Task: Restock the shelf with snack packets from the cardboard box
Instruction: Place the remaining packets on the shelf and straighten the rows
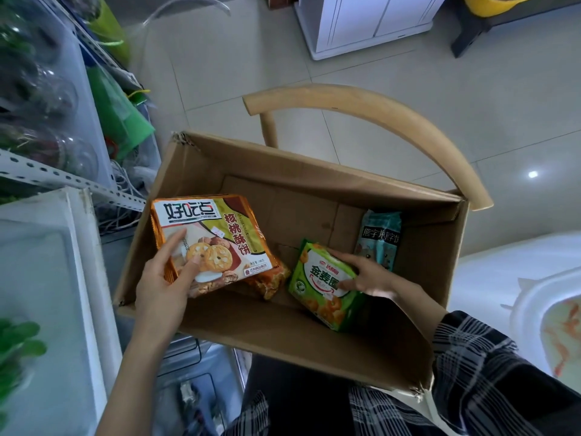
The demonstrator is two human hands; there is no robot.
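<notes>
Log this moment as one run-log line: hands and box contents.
phase: picking from cardboard box | left grip: holds orange cookie packet | right grip: holds green packet | still in box: teal packet against wall

matt brown cardboard box (239, 180), glossy plastic snack packets (213, 237); smooth pale wooden chair (393, 121), glossy floor tiles (408, 73)

We see a curved wooden chair back (377, 105) at centre, over a pale tiled floor (220, 58). A white cabinet (361, 23) stands beyond it, with green bags (116, 105) at left and a white tub (528, 297) at lower right.
</notes>
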